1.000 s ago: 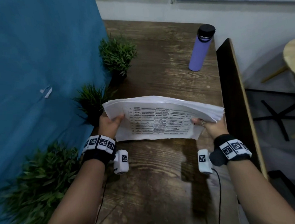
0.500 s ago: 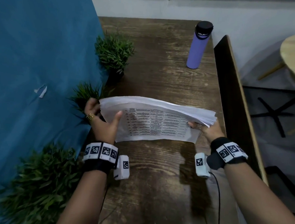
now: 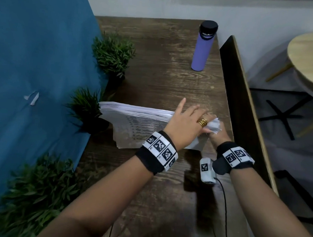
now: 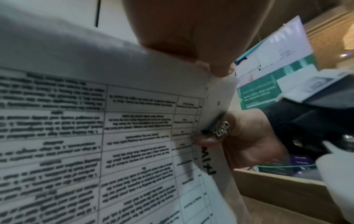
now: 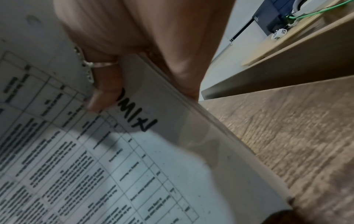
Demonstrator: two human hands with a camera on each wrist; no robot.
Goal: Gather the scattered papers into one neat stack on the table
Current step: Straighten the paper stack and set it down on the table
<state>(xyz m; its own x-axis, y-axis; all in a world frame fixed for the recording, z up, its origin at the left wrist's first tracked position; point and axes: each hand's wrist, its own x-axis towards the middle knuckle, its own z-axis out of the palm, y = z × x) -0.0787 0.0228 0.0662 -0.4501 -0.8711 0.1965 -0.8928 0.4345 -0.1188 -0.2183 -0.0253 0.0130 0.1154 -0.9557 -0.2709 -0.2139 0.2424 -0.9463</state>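
The stack of papers [image 3: 139,124] sits low at the desk's [image 3: 161,68] centre, no longer held from both ends: the left hand [image 3: 186,123] has crossed over to three o'clock, fingers straight on the right edge, while the right hand [image 3: 217,133] pinches that edge. Squaring seems nearly finished. Thin printed sheets, edges slightly fanned; grainy dark wood; a smooth purple bottle [image 3: 202,47] at one o'clock.

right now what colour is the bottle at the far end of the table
Purple with a black cap. The bottle shows best in the head view, standing upright on the table.
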